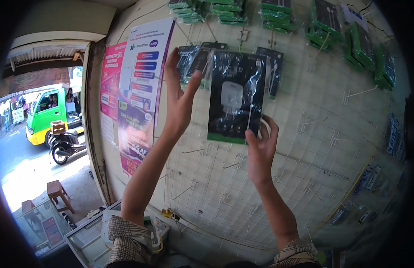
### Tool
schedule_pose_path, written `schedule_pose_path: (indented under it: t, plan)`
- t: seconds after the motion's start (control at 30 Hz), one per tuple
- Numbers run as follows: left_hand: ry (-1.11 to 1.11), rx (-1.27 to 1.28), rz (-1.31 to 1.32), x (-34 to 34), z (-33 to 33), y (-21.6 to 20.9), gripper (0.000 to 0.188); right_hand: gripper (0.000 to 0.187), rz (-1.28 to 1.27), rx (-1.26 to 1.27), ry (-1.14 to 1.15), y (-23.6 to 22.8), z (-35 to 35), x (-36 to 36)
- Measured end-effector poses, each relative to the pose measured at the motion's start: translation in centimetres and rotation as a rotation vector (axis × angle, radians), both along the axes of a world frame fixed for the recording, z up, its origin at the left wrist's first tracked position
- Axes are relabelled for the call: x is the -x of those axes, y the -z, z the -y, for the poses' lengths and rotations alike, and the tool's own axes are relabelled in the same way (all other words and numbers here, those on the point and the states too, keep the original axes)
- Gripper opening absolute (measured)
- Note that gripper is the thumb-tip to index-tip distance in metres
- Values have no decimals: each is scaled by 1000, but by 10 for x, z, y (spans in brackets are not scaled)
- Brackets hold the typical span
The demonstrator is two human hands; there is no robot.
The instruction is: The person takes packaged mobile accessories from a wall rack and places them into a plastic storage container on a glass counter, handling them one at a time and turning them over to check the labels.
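A black boxed charger (236,98) in clear plastic, with a white plug pictured on it and a green lower edge, is upright in front of the wall rack. My right hand (263,154) grips its lower right corner, the thumb on the front and the fingers at the side and behind. My left hand (182,100) is raised left of the box, thumb and fingers apart. It is nearest to smaller dark packs (202,60) hanging on the rack; whether it touches them is hard to tell. Another dark pack (275,73) hangs partly hidden behind the charger box.
Wire grid rack (283,178) with protruding metal hooks covers the wall. Green-edged packs (276,15) hang along the top. Posters (142,67) are at left, beside a doorway onto a street. Below stand a glass display case (41,228) and a plastic tub (111,221).
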State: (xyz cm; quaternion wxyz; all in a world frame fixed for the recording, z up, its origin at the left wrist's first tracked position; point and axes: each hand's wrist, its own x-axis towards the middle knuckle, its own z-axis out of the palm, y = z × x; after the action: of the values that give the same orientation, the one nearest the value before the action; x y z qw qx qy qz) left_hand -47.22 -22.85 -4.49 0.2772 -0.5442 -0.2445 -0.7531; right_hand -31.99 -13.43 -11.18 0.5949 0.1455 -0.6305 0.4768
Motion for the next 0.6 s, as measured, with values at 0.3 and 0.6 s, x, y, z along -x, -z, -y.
schedule_pose_path:
  t: [0.3,0.6]
  plan:
    - [258,652,185,57,64,141,78,53,297,290,-299,147,51,58]
    - [37,1001,759,87,177,262,44,69,616,275,-530,250,101,122]
